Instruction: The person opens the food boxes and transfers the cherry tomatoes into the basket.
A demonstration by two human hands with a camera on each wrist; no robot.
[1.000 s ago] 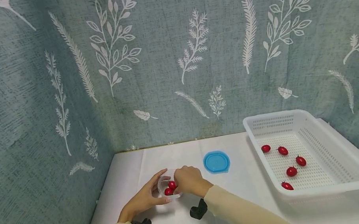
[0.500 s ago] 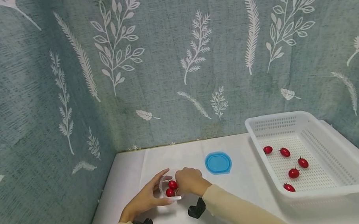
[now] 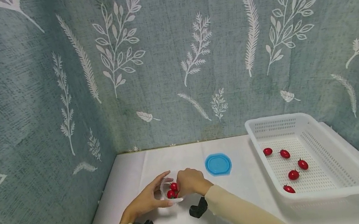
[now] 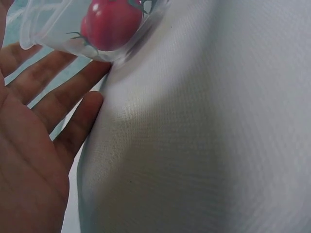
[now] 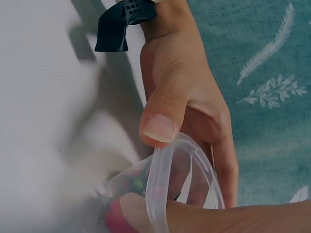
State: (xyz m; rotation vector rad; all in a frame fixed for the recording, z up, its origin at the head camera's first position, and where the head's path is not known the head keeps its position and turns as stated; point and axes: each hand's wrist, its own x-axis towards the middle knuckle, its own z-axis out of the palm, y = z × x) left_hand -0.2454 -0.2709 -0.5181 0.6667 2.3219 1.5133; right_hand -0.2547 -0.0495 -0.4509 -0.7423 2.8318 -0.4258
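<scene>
A small clear plastic tub [image 3: 162, 189] stands at the left of the white table, with red cherry tomatoes [image 3: 171, 194] inside. My left hand [image 3: 146, 200] holds the tub from the left, its thumb at the near side of the rim and the fingers behind. In the left wrist view, the tomatoes [image 4: 114, 24] show green stems through the tub wall. From the right, my right hand [image 3: 190, 181] reaches down into the tub with curled fingers. The right wrist view shows its thumb against a tomato [image 5: 116, 218] inside; its other fingertips are mostly hidden.
A blue lid [image 3: 218, 164] lies on the table behind and right of the tub. At the right stands a white perforated basket [image 3: 327, 193] with several cherry tomatoes [image 3: 293, 175] spread over its bottom. Patterned green-grey cloth [image 3: 165, 70] hangs behind and at the left.
Both hands stay at the tub, the right one still inside it. The red tomatoes near the right fingertips show slightly differently, and the head view has shifted a little.
</scene>
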